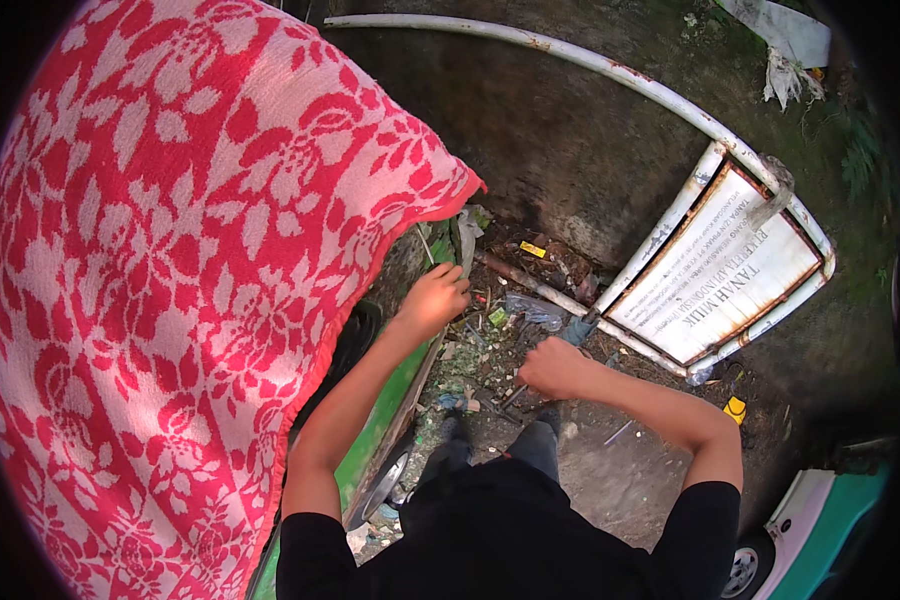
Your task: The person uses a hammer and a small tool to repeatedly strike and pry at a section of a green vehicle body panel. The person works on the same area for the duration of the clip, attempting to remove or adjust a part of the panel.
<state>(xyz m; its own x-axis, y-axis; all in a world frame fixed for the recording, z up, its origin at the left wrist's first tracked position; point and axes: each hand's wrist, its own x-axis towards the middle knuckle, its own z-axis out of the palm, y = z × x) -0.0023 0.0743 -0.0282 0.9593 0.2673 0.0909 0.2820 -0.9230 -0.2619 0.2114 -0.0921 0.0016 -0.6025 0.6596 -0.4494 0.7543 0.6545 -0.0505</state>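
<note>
My left hand (436,298) is closed on a thin light rod (425,245), at the edge of a green panel (365,425) beside the red-and-pink floral cloth (170,280). The cloth covers the whole left side. Lower and to the right, my right hand (555,368) is closed around a dark metal tool (510,405) that angles down toward my legs; its exact shape is unclear. Just beyond that hand lies a white metal frame with a rusty-edged sign (715,265).
Broken bits and litter (490,335) cover the ground below my hands, with a yellow scrap (734,408) to the right. A dark wall (530,120) stands ahead. A wheel (385,480) shows at lower left, and a pale-and-teal vehicle (820,520) at lower right.
</note>
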